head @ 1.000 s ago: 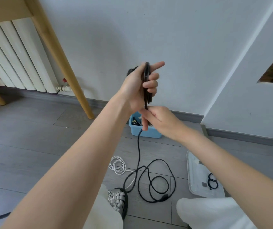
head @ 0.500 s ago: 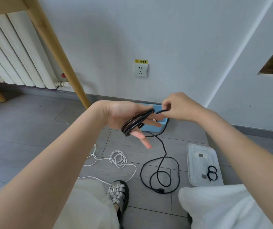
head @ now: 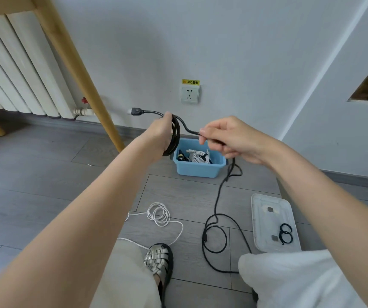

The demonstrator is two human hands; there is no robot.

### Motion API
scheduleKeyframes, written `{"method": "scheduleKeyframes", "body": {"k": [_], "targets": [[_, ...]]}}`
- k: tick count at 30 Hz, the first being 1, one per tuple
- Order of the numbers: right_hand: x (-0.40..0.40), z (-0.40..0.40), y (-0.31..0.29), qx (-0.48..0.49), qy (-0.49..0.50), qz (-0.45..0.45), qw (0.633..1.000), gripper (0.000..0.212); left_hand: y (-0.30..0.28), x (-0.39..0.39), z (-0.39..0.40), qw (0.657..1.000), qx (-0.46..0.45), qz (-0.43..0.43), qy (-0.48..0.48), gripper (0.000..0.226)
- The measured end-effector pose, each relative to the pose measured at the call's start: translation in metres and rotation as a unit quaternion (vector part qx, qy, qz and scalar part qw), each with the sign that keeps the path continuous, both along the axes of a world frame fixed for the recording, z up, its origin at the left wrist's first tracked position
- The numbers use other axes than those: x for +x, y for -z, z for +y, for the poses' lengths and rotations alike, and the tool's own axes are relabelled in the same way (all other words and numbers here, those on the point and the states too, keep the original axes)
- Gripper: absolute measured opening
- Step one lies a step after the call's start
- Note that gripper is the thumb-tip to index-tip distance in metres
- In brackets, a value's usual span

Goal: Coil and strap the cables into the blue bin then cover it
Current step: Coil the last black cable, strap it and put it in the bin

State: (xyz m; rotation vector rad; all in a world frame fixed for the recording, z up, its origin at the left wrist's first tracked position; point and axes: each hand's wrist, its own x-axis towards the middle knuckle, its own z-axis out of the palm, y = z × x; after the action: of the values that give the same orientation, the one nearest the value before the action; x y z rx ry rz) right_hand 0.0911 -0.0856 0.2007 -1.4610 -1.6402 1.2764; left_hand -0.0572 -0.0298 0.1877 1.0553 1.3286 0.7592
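Note:
My left hand (head: 159, 132) holds several loops of a black cable (head: 174, 135); its plug end (head: 136, 111) sticks out to the left. My right hand (head: 229, 138) pinches the same cable just right of the loops. The loose rest of the cable (head: 216, 232) hangs down and lies in curls on the floor. Behind my hands, against the wall, stands the blue bin (head: 198, 168) with a coiled white cable (head: 200, 157) and a dark item inside. A clear lid (head: 267, 218) lies on the floor at the right, with black strap rings (head: 286, 234) on it. A white cable (head: 159, 214) lies partly coiled on the floor.
A wooden table leg (head: 78, 72) slants down at the left, in front of a white radiator (head: 11, 70). A wall socket (head: 190, 94) sits above the bin. My silver woven shoe (head: 158, 260) and my light trouser knees fill the lower edge of the frame.
My left hand turned from palm-up to back-up with the loops on it. My right hand moved right and drew out a fresh length of cable; the floor curls have shifted.

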Motion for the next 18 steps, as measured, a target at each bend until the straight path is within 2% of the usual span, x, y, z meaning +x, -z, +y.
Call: {"method": "scheduleKeyframes", "body": {"k": [2, 3, 5, 7, 9, 10, 12, 13, 16, 18], "targets": [[-0.004, -0.005, 0.007, -0.054, -0.06, 0.044, 0.996, 0.033, -0.007, 0.006, 0.002, 0.99, -0.03, -0.137, -0.005, 0.038], [-0.005, -0.008, 0.01, -0.082, -0.084, 0.055, 0.992, 0.037, -0.01, 0.008, 0.003, 0.972, -0.057, -0.227, 0.001, 0.043], [-0.005, -0.013, 0.017, -0.122, -0.119, 0.054, 0.984, 0.049, -0.018, 0.012, 0.001, 0.916, -0.104, -0.385, 0.049, 0.044], [-0.004, -0.018, 0.024, -0.134, -0.142, 0.0, 0.981, 0.062, -0.022, 0.015, -0.002, 0.88, -0.134, -0.445, 0.094, 0.043], [-0.002, -0.021, 0.03, -0.114, -0.139, -0.084, 0.98, 0.064, -0.021, 0.015, -0.006, 0.871, -0.155, -0.433, 0.173, 0.046], [-0.001, -0.022, 0.033, -0.098, -0.135, -0.136, 0.977, 0.065, -0.019, 0.012, -0.006, 0.855, -0.174, -0.425, 0.243, 0.046], [0.005, -0.022, 0.035, -0.063, -0.106, -0.228, 0.966, 0.069, -0.015, 0.003, -0.007, 0.796, -0.238, -0.406, 0.38, 0.047], [0.009, -0.02, 0.034, -0.05, -0.075, -0.254, 0.963, 0.067, -0.012, 0.0, -0.007, 0.788, -0.245, -0.374, 0.424, 0.05], [0.028, -0.015, 0.025, -0.02, 0.027, -0.216, 0.976, 0.047, -0.005, -0.004, -0.015, 0.792, -0.235, -0.251, 0.505, 0.053], [0.042, -0.014, 0.019, 0.002, 0.055, -0.209, 0.976, 0.044, -0.004, 0.0, -0.027, 0.819, -0.231, -0.151, 0.504, 0.053]]}}
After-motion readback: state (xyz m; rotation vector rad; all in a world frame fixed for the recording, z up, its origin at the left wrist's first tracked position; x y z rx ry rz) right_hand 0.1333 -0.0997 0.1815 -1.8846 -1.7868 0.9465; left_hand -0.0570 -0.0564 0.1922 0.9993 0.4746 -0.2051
